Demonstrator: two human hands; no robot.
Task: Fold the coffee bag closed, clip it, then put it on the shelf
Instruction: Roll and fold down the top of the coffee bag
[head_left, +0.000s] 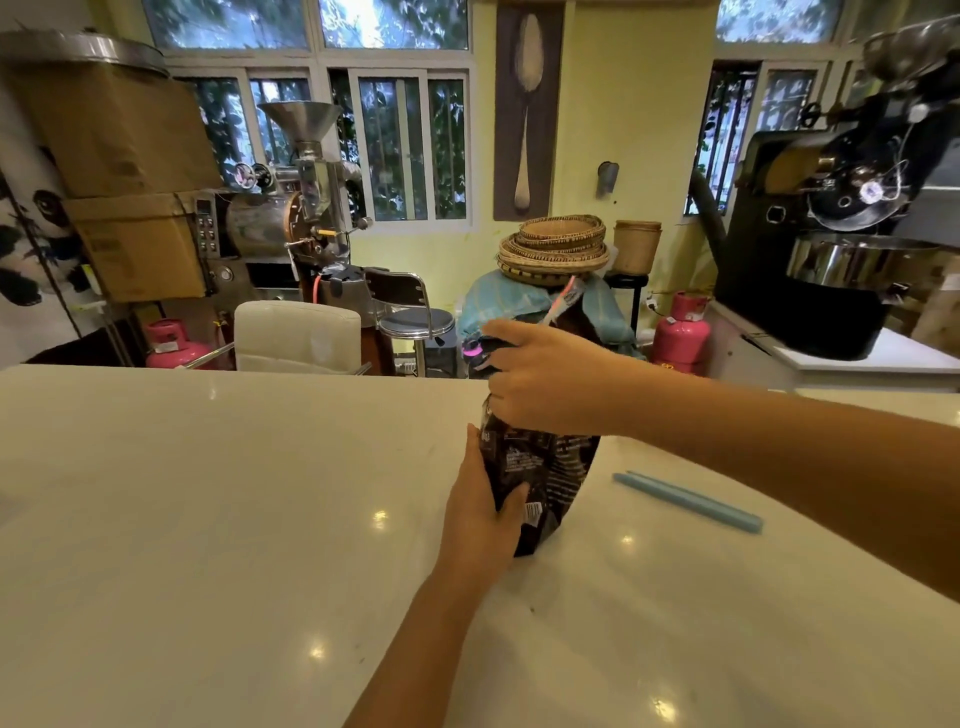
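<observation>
Coffee bag (540, 478) stands upright on the tabletop (208, 493), just right of frame centre, near the tabletop's far edge. Bag is dark, glossy, with small white print and a barcode label low on the near face. Contents not visible; I cannot tell how full it is.

My left hand (483, 512) wraps the bag's lower left side, thumb across the near face, palm against the edge, closed on it. My right hand (540, 379) comes in from the right of the frame and clamps over the bag's top, fingers curled down the far side. The top of the bag is hidden under this hand; whether it is folded I cannot tell. A small pink-and-black item shows at my fingertips, too blurred to identify.

Light blue clip (688, 501), a long thin bar, lies flat on the tabletop to the right of the bag, apart from it, partly under my right forearm's line.

Tabletop is bare and glossy to the left and in the lower frame, with wide open room there. Beyond the far edge: a white chair back (297, 335) and pink gas cylinders (680, 335).
</observation>
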